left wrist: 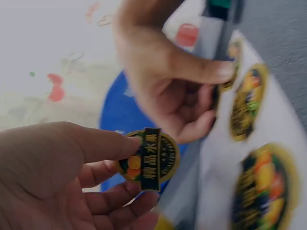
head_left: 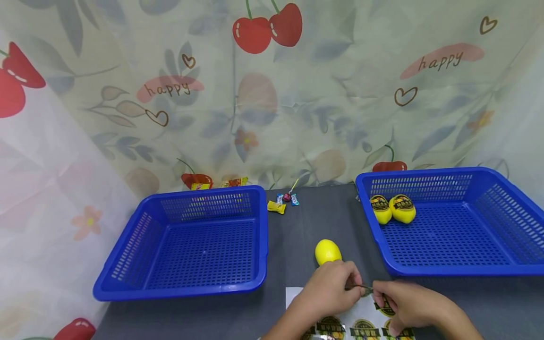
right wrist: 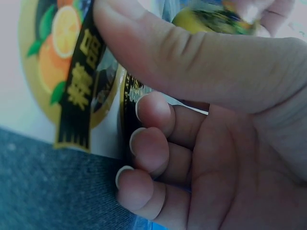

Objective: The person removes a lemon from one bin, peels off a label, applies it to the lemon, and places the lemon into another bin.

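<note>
The left hand [left wrist: 53, 177] holds a round sticker [left wrist: 148, 157] at its edge, pinched between thumb and forefinger, just above the sticker sheet [head_left: 365, 311] that lies on the dark tabletop [head_left: 297, 226] at the near edge. The sticker is gold with a black band across it and a picture of oranges. The right hand [head_left: 408, 304] rests on the sheet, its fingers [right wrist: 153, 112] curled and pressing the paper with the thumb on top, so it grips the sheet.

I judge the sticker is very light and thin, soft enough to curl, and its back is probably sticky, so it may fold on itself or cling to the skin. It is better to keep hold only at the rim, with little contact.

A bare yellow lemon [head_left: 327, 251] lies just beyond the left hand, between two blue baskets. The right basket [head_left: 450, 269] contains two lemons with labels [head_left: 393, 208]; the left basket [head_left: 182, 283] shows nothing inside. Some candies [head_left: 282, 202] lie farther back near the curtain [head_left: 272, 94].
</note>
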`<state>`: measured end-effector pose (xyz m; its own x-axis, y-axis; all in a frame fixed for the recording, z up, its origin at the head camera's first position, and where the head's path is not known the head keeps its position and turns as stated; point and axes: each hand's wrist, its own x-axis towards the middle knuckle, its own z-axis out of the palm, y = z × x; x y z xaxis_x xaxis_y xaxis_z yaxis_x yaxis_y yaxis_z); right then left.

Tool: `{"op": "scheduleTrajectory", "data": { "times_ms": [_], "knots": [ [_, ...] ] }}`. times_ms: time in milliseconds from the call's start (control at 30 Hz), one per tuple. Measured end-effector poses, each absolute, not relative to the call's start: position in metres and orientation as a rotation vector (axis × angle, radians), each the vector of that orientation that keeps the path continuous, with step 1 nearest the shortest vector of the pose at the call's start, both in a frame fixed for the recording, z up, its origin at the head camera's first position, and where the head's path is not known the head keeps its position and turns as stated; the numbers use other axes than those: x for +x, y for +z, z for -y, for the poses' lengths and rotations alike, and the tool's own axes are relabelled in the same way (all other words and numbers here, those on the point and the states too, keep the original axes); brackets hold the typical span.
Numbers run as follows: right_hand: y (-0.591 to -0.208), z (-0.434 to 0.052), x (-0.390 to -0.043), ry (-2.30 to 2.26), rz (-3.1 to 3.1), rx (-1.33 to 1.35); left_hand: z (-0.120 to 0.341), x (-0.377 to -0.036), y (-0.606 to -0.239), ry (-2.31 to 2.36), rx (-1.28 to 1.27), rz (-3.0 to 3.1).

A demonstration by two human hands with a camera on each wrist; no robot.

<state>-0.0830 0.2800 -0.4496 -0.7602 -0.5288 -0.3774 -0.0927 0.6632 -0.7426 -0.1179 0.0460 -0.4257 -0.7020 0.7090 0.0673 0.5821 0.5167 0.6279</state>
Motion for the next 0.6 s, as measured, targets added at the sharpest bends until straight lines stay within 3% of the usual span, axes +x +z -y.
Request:
{"op": "scheduleTrajectory", "data": {
  "times_ms": [400, 600],
  "knots": [
    [-0.451, -0.278, -0.082, -0.961, -2.313, -0.509, -0.016, -0.15, -0.418, 1.868, 0.528, -2.355],
    [-0.444, -0.268, -0.081, -0.959, -2.373, -0.602, -0.017, -0.161, -0.43, 2.017, 0.455, -2.262]
  ]
}}
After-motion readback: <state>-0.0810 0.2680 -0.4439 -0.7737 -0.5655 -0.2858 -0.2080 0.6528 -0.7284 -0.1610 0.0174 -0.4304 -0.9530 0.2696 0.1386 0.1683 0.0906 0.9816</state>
